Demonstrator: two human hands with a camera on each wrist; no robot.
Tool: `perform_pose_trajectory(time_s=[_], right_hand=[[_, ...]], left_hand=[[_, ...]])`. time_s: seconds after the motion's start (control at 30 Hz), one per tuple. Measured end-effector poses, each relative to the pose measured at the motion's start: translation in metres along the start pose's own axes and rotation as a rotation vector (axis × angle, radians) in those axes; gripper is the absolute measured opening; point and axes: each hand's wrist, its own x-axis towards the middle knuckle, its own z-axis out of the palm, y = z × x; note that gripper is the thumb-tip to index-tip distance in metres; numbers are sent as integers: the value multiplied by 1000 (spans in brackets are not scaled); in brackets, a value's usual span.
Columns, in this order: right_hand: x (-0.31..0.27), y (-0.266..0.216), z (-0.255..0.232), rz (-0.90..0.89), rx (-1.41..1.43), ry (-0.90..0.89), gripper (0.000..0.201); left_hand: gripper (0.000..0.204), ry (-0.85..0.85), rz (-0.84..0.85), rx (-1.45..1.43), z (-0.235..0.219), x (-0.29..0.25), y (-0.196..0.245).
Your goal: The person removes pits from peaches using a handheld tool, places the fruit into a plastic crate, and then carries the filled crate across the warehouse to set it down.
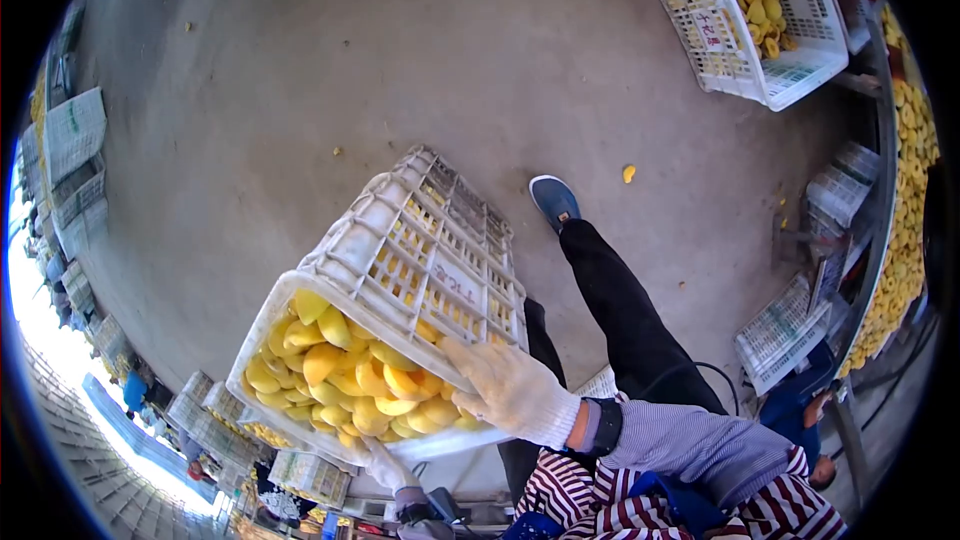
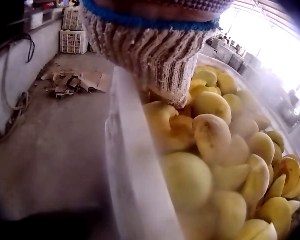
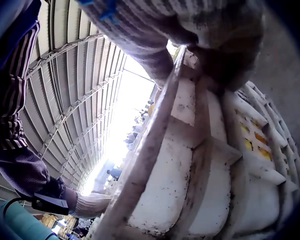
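Note:
A white slatted crate (image 1: 400,260) full of yellow halved fruit (image 1: 350,370) is tilted in front of the body in the head view. My right hand (image 1: 515,390), in a pale knitted glove, grips the crate's rim on the right side; in the right wrist view that gloved hand (image 3: 190,35) has its fingers over the rim (image 3: 160,115). On the crate's near side is my left hand (image 1: 385,465), partly hidden by the crate. The left wrist view shows the gloved left hand (image 2: 150,55) at the rim (image 2: 135,165), its fingertips hidden beside the fruit (image 2: 210,135).
Another white crate (image 1: 770,30) with some yellow fruit stands at the upper right, beside a long table of fruit (image 1: 905,210). Stacked crates (image 1: 75,155) line the left. A fruit piece (image 1: 629,173) lies on the floor. Torn cardboard (image 2: 75,82) lies by a wall.

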Motion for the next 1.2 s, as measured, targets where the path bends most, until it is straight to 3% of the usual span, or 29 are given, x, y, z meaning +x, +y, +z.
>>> perform_pose_trajectory(time_s=[0.1,0.2,0.23,0.4,0.43,0.47,0.5,0.53,0.57,0.6,0.67,0.7,0.77,0.83,0.9,0.97,1.07,1.2], right_hand=[[-1,7,5,-35,5,2,67],[2,5,2,98,49,-168,67],[1,6,5,63,63,-102,61],[-10,23,35,-312,-453,286,50],[-11,27,38,-286,-391,300,51],[-12,31,39,-257,-331,309,51],[-18,21,51,-150,-234,270,51],[-14,18,43,2,-167,294,50],[-14,20,43,50,-165,294,49],[-15,21,42,101,-169,296,49],[-13,25,37,92,-273,296,49],[-11,34,31,-7,-324,260,48],[-9,48,23,-131,-377,206,44],[-10,38,27,-104,-358,195,39],[-7,37,25,-41,-294,200,38],[0,47,20,-28,-209,202,38],[7,51,12,-78,-342,177,39],[11,54,2,-124,-412,129,43]], left_hand=[[62,28,63,-115,25,12,-32],[62,70,138,-156,31,21,-43],[61,90,168,-170,32,22,-49],[64,173,315,-484,55,35,-68],[64,188,379,-469,60,36,-77],[63,148,431,-632,42,13,-66],[63,101,482,-794,34,-5,-72],[64,94,413,-930,29,-18,-74],[66,200,491,-843,33,-25,-87],[67,238,561,-967,45,-32,-107],[63,276,541,-1011,61,-62,-137],[61,189,421,-911,76,-77,-158],[57,-12,181,-723,115,-116,-206],[52,-395,-67,-638,143,-155,-244],[52,-461,92,-697,212,-217,-293],[49,-699,-76,-633,241,-260,-308],[48,-733,-144,-779,261,-322,-324],[51,-755,-300,-792,290,-377,-311]])
